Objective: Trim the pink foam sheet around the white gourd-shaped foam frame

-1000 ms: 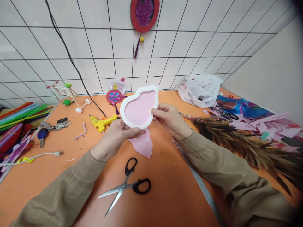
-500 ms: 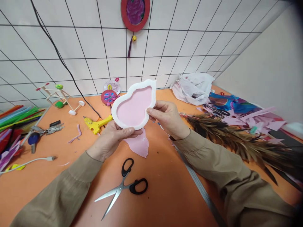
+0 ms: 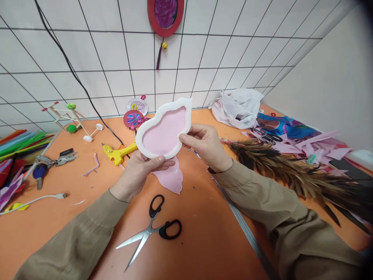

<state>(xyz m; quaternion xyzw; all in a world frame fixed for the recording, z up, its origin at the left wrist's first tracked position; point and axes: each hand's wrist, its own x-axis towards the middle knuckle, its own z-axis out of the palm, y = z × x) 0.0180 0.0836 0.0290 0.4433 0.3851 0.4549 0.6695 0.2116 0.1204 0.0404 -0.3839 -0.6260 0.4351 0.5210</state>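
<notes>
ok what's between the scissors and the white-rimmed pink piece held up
In the head view, a pink cutout lies on the orange table between the scissors and the white-rimmed pink piece; the left hand partly covers the cutout.

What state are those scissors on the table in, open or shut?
Open: the scissors lie with their blades spread in a V and their black handles apart.

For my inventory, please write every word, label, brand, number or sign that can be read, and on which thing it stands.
No readable text.
Crumpled white plastic bag: reddish marks, too small to read.
Glossy blue wrapper: pattern too blurred to read.
Pink pear-shaped panel with white rim: no lettering visible.
</notes>
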